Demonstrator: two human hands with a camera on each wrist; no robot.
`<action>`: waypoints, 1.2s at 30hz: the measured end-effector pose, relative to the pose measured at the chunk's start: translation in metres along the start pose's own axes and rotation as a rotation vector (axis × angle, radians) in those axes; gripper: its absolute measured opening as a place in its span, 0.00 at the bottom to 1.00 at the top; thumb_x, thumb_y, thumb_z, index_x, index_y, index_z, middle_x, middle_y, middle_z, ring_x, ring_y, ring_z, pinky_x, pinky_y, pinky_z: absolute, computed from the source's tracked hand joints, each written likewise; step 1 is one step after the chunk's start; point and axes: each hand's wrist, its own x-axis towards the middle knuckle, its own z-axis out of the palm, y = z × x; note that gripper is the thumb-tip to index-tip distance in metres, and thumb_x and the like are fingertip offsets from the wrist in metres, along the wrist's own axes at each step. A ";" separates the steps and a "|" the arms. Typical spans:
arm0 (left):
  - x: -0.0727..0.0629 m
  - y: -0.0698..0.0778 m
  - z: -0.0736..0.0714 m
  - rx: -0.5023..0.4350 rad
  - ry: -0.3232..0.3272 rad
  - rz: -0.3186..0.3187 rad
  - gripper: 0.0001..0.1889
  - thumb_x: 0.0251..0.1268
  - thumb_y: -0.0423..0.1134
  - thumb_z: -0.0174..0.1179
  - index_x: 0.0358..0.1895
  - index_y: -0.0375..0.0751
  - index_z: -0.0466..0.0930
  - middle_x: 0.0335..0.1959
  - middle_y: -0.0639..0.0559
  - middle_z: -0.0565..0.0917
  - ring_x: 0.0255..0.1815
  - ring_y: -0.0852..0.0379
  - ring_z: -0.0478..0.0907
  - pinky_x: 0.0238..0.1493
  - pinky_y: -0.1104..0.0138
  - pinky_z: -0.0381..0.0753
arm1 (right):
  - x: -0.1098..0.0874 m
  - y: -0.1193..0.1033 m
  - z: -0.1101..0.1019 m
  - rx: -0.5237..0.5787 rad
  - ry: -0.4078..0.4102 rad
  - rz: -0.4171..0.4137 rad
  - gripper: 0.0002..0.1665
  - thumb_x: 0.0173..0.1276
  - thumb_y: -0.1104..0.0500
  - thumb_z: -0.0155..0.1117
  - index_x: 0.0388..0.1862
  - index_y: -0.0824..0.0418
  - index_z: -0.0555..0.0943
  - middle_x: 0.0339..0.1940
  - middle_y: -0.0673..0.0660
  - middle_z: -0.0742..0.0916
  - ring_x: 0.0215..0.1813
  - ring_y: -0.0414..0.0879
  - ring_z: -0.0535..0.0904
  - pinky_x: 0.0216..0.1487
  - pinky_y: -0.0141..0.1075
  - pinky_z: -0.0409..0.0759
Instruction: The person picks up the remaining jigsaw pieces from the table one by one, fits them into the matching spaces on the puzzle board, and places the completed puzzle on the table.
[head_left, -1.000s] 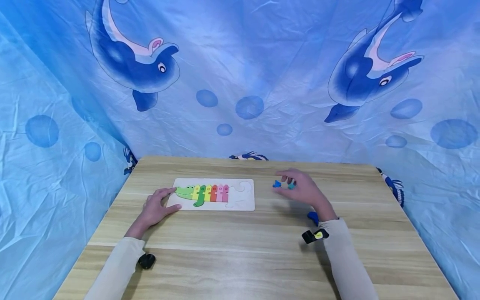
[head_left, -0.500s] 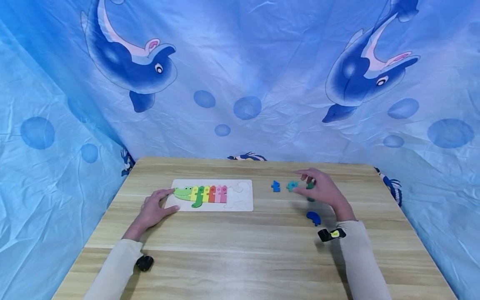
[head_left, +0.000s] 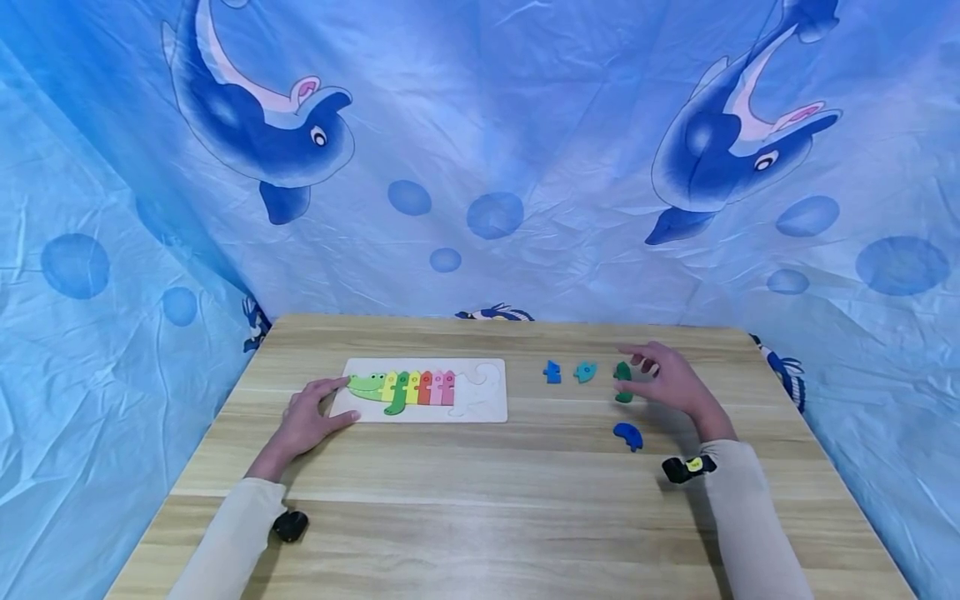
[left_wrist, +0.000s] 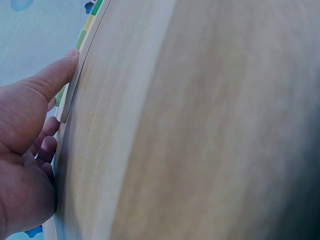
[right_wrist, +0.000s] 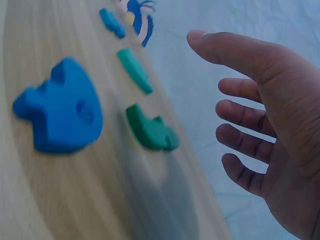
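A white puzzle board [head_left: 487, 410] with a crocodile built of green, yellow, red and pink pieces lies left of centre. My left hand [head_left: 307, 419] rests at its left end, thumb on the near edge, index finger by the crocodile's snout. In the left wrist view, the thumb [left_wrist: 62, 72] lies against the board's side. My right hand [head_left: 667, 385] hovers beside a dark green piece [head_left: 623, 371], fingers loosely bent and holding nothing. Thumb and fingers stand apart from that piece in the right wrist view, where a curved blue piece [right_wrist: 67, 107] looks largest.
A small blue piece [head_left: 552, 372] and a teal piece [head_left: 585, 372] lie between the board and my right hand. The wooden table [head_left: 465, 500] reaches back to a blue curtain [head_left: 495, 275] printed with dolphins. Both wrists wear small black cameras.
My right hand has moved right, from over the small blue and teal pieces to the dark green one, uncovering the pieces it passed. The left hand stays at the board.
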 end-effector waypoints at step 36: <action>-0.001 0.000 0.000 0.005 0.001 0.005 0.42 0.64 0.56 0.70 0.76 0.41 0.67 0.75 0.31 0.62 0.69 0.27 0.57 0.62 0.36 0.55 | -0.002 0.045 0.013 0.041 -0.137 0.084 0.58 0.55 0.41 0.82 0.77 0.65 0.66 0.71 0.71 0.72 0.68 0.67 0.71 0.66 0.64 0.69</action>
